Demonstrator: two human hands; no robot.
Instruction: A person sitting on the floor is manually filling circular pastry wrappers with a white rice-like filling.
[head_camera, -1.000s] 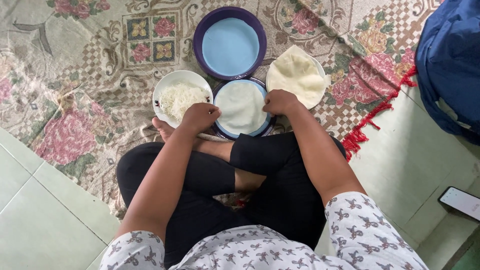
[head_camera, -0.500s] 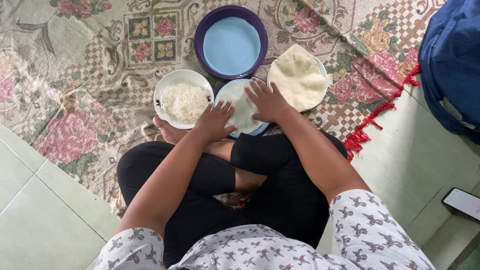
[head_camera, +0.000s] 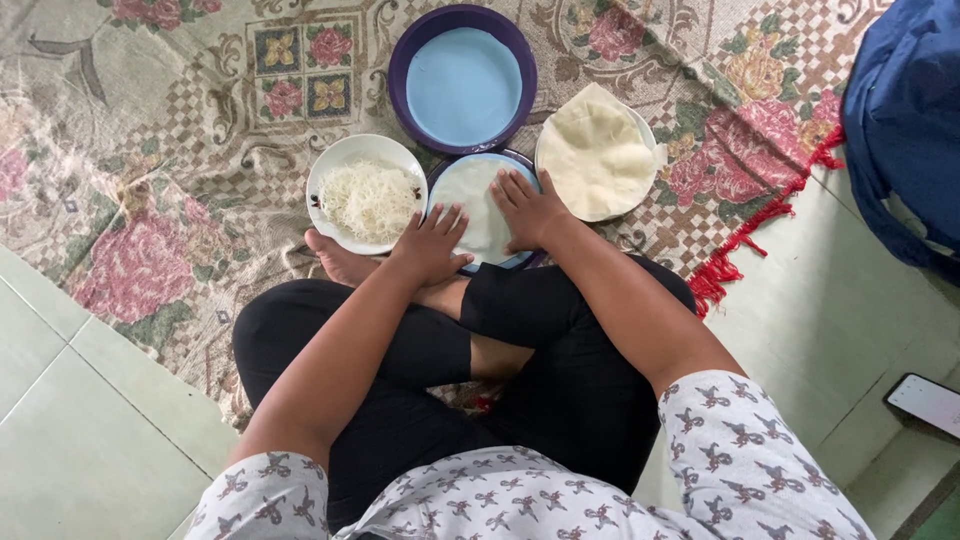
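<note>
A patterned rug (head_camera: 150, 150) with pink flowers and a red fringe covers the far floor. Pale green floor tiles (head_camera: 90, 440) show at near left and at right. A blue cloth bundle (head_camera: 905, 120) sits far right under soft, even light.

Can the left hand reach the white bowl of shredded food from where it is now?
Probably yes. The left hand lies flat on the round wrapper, right beside the white bowl of shredded filling. Nothing stands between them, and the bowl is open on top.
</note>
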